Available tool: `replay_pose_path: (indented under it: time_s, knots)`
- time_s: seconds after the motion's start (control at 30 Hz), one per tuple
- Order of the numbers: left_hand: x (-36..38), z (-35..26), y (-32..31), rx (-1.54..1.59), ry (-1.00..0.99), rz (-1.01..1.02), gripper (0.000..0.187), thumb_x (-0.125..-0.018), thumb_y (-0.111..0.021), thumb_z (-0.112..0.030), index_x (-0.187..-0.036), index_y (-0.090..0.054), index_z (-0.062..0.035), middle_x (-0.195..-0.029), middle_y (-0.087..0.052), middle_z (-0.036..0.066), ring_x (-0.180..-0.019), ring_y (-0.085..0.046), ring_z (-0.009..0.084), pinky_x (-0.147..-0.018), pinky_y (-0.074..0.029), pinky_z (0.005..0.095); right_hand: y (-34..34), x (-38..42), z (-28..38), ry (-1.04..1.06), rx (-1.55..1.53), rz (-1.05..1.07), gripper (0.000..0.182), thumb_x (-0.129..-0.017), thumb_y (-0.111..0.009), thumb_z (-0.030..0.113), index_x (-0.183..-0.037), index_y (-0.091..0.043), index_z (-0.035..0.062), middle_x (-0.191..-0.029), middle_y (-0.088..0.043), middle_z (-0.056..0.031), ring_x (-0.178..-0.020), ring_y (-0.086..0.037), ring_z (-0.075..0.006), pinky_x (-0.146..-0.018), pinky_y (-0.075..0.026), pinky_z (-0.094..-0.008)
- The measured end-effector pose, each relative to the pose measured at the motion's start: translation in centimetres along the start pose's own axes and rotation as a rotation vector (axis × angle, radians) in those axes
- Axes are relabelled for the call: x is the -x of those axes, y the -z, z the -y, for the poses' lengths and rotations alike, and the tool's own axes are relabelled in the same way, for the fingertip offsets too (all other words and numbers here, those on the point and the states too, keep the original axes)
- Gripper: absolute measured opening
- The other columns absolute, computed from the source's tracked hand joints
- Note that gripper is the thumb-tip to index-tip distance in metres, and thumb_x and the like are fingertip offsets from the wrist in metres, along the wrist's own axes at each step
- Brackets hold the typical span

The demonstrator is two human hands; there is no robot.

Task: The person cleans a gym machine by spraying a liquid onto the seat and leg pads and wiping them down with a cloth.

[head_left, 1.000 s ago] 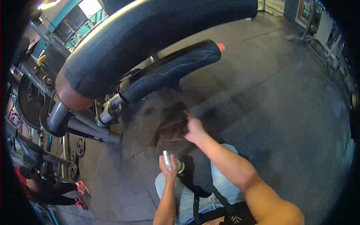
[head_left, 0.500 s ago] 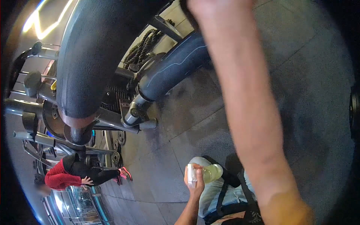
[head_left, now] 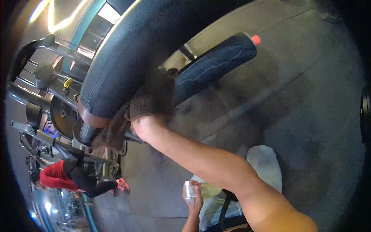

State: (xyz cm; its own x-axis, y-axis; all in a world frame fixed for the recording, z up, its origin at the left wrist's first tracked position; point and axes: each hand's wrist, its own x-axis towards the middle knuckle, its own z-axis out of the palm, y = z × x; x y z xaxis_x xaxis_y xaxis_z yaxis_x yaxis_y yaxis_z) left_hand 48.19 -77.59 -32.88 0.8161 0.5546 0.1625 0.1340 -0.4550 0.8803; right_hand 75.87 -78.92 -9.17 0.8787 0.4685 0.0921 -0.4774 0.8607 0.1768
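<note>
My left hand (head_left: pixel 196 199) is low in the view, its fingers wrapped around a spray bottle (head_left: pixel 210 190) with a white head and pale yellow liquid. Across the middle reaches my right arm, ending in my right hand (head_left: pixel 142 128), which grips a dark brown cloth (head_left: pixel 152 98). The cloth, smeared by motion, covers most of the fingers. It overlaps the lower edge of a large black padded cushion (head_left: pixel 119 73) on a gym machine. Just behind the cloth lies a second dark roller pad (head_left: pixel 218 65) with a red end.
A person in a red top (head_left: pixel 58 176) bends over at the lower left, near weight machine frames (head_left: pixel 36 131). Dark rubber floor tiles (head_left: pixel 305 112) spread to the right. My legs in light jeans (head_left: pixel 264 164) are below my arm.
My right arm has swung from the top of the view down and left, bringing the brown cloth into sight along the cushion. My left hand, still on the spray bottle, sits slightly lower and further left.
</note>
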Motion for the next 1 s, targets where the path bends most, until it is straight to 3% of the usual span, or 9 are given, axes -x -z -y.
replay_pose_path:
  time_s: [0.27, 0.43, 0.57, 0.6, 0.7, 0.73, 0.8, 0.9, 1.0]
  knots:
    - [-0.1, -0.6, 0.5, 0.119, -0.030, 0.018, 0.022, -0.099, -0.058, -0.019, -0.099, -0.059, 0.0024, -0.091, -0.060, 0.008, -0.083, -0.065, 0.0179, -0.078, -0.053, 0.0324, -5.5, -2.7, 24.5, 1.456, 1.086, -0.195, 0.077, -0.099, -0.048, 0.050, -0.150, -0.024, -0.0015, -0.151, -0.029, -0.0283, -0.141, -0.025, -0.0434, -0.116, -0.023, -0.0467]
    - [-0.2, -0.2, 0.8, 0.154, -0.022, 0.037, 0.021, -0.098, -0.060, -0.020, -0.098, -0.058, 0.0016, -0.092, -0.060, 0.008, -0.082, -0.064, 0.0176, -0.078, -0.052, 0.0317, -4.5, -2.7, 17.5, 1.917, 1.972, -0.166, 0.091, -0.093, -0.056, 0.052, -0.154, -0.018, -0.0050, -0.154, -0.022, -0.0356, -0.144, -0.019, -0.0516, -0.120, -0.017, -0.0512]
    - [-1.0, -0.5, 0.0, 0.135, -0.116, 0.089, 0.026, -0.097, -0.061, -0.024, -0.101, -0.058, 0.0015, -0.090, -0.059, 0.008, -0.082, -0.064, 0.0172, -0.077, -0.051, 0.0314, -3.9, -0.4, 6.5, 1.441, 2.222, 0.665, 0.070, -0.072, -0.078, 0.044, -0.124, -0.063, -0.0013, -0.154, -0.034, -0.0201, -0.137, -0.037, -0.0467, -0.104, -0.025, -0.0759]
    - [-1.2, -1.1, -0.3, 0.143, -0.089, 0.095, 0.027, -0.097, -0.062, -0.025, -0.101, -0.057, 0.0016, -0.091, -0.059, 0.007, -0.083, -0.063, 0.0172, -0.077, -0.051, 0.0313, -4.9, -1.1, 6.7, 1.250, 2.295, 0.660, 0.064, -0.075, -0.072, 0.049, -0.115, -0.069, -0.0009, -0.144, -0.050, -0.0192, -0.125, -0.054, -0.0397, -0.104, -0.034, -0.0684]
    - [-1.3, 0.0, -0.8, 0.125, -0.096, 0.071, 0.025, -0.097, -0.061, -0.024, -0.102, -0.058, 0.0006, -0.091, -0.059, 0.007, -0.083, -0.063, 0.0167, -0.077, -0.050, 0.0312, -12.3, 1.0, 15.1, 0.561, 2.511, 0.420, 0.065, -0.081, -0.061, 0.058, -0.106, -0.072, -0.0006, -0.122, -0.066, -0.0200, -0.109, -0.065, -0.0345, -0.100, -0.043, -0.0591]
    - [-1.2, -0.8, -1.1, 0.151, -0.061, 0.063, 0.025, -0.097, -0.061, -0.024, -0.100, -0.057, -0.0001, -0.089, -0.058, 0.007, -0.082, -0.060, 0.0156, -0.075, -0.049, 0.0304, -13.0, -1.3, 18.2, 0.856, 2.680, 0.199, 0.073, -0.086, -0.048, 0.066, -0.099, -0.074, -0.0010, -0.107, -0.071, -0.0232, -0.102, -0.068, -0.0367, -0.095, -0.047, -0.0541]
    - [-1.3, -3.7, -1.8, 0.202, 0.027, 0.036, 0.024, -0.097, -0.061, -0.025, -0.096, -0.056, -0.0015, -0.085, -0.057, 0.006, -0.079, -0.056, 0.0134, -0.072, -0.046, 0.0288, -17.1, -0.9, 24.6, 0.808, 2.820, -0.289, 0.050, -0.101, -0.041, 0.040, -0.131, -0.055, 0.0024, -0.127, -0.062, -0.0177, -0.112, -0.063, -0.0319, -0.098, -0.046, -0.0467]
    - [-1.9, -3.4, -1.4, 0.117, -0.037, 0.090, 0.021, -0.096, -0.061, -0.023, -0.094, -0.057, -0.0020, -0.083, -0.057, 0.005, -0.078, -0.055, 0.0121, -0.070, -0.046, 0.0290, -17.9, -9.4, 40.2, 0.665, 2.248, 0.073, 0.051, -0.105, -0.041, 0.034, -0.145, -0.044, 0.0018, -0.135, -0.057, -0.0138, -0.122, -0.057, -0.0254, -0.098, -0.049, -0.0339]
    - [-3.2, -2.2, -1.8, 0.070, -0.128, 0.101, 0.016, -0.092, -0.063, -0.016, -0.089, -0.059, -0.0010, -0.081, -0.057, 0.008, -0.073, -0.057, 0.0170, -0.067, -0.045, 0.0304, -8.6, -5.9, 44.0, 0.439, 1.224, 0.529, 0.056, -0.105, -0.041, 0.040, -0.139, -0.049, -0.0035, -0.133, -0.057, -0.0210, -0.130, -0.051, -0.0284, -0.103, -0.045, -0.0427]
